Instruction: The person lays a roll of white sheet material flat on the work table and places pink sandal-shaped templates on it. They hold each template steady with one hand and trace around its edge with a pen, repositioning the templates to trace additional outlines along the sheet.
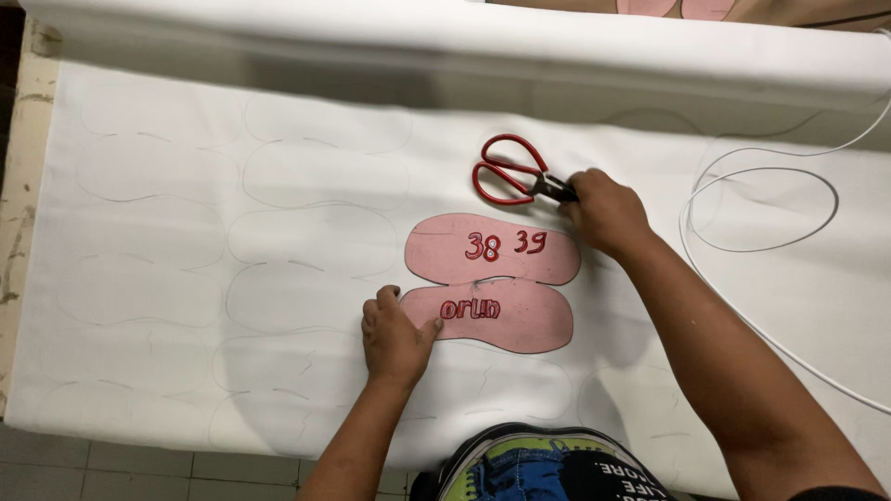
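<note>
My left hand presses flat, fingers spread, on the near end of the pink sole pattern mid-bench, pinning it to the white cloth. My right hand closes on the blades of the red scissors just behind.

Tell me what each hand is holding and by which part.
The right hand grips the red-handled scissors at the blade end, handles pointing away. The left hand holds nothing; it presses flat on the left end of the pink sole template.
</note>
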A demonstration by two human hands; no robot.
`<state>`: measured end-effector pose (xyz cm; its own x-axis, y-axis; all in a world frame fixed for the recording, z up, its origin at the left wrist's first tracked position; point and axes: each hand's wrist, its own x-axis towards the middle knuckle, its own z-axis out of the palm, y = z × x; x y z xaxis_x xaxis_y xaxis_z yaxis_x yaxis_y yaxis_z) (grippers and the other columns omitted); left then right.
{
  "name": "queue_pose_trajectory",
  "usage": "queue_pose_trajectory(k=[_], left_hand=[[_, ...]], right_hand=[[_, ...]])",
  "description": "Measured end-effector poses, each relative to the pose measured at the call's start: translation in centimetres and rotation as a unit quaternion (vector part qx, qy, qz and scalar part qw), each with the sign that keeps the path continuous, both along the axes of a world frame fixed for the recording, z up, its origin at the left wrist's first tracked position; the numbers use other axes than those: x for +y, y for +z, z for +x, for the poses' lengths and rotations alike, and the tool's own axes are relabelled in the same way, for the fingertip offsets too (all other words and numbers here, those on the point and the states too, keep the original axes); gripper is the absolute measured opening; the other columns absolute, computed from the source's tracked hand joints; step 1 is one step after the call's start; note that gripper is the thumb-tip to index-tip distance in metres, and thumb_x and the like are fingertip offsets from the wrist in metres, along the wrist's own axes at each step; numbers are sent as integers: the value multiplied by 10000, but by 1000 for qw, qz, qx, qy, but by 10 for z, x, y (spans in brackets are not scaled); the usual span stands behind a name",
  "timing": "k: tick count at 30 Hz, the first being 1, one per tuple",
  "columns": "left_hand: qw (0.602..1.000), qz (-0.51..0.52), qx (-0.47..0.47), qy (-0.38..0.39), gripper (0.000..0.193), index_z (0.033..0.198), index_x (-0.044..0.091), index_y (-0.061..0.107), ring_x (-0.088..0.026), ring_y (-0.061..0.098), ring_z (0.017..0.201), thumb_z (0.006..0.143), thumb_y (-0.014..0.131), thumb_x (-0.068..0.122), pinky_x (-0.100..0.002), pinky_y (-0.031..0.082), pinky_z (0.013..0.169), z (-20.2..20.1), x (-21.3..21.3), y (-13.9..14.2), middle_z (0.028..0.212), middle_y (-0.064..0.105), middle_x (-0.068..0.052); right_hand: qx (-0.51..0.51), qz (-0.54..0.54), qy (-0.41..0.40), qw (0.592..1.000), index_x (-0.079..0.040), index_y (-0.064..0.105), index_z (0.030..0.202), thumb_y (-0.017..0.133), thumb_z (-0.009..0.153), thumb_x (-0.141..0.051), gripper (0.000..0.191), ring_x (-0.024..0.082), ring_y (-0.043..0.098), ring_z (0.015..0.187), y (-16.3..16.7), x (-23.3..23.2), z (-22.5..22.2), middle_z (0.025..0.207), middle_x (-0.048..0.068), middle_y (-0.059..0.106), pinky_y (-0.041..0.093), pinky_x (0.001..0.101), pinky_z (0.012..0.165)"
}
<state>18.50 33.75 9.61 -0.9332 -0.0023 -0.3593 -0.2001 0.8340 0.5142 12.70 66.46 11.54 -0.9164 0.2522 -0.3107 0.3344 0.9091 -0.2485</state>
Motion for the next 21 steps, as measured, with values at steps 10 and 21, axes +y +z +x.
queue_pose_trajectory(k=[10, 21], left_hand=[[845, 492, 15, 209, 252, 1169, -50, 646, -133, 631, 900, 1021, 616, 152, -269, 547, 819, -45, -45, -21, 1048, 695, -100], [809, 576, -52, 107, 306, 1213, -51, 654, -138, 648, 842, 998, 652, 166, -279, 559, 760, -123, 63, -27, 996, 714, -80]], right_hand=[[-256, -148, 12, 955, -150, 765, 1011, 817, 810, -284, 247, 221, 706, 904, 19, 17, 150, 937, 50, 770, 545, 362, 845], [42, -343, -310, 886, -80, 552, 1345, 729, 936, -322, 507, 157, 608, 620, 3, 13, 98, 1000, 11, 678, 464, 302, 517]])
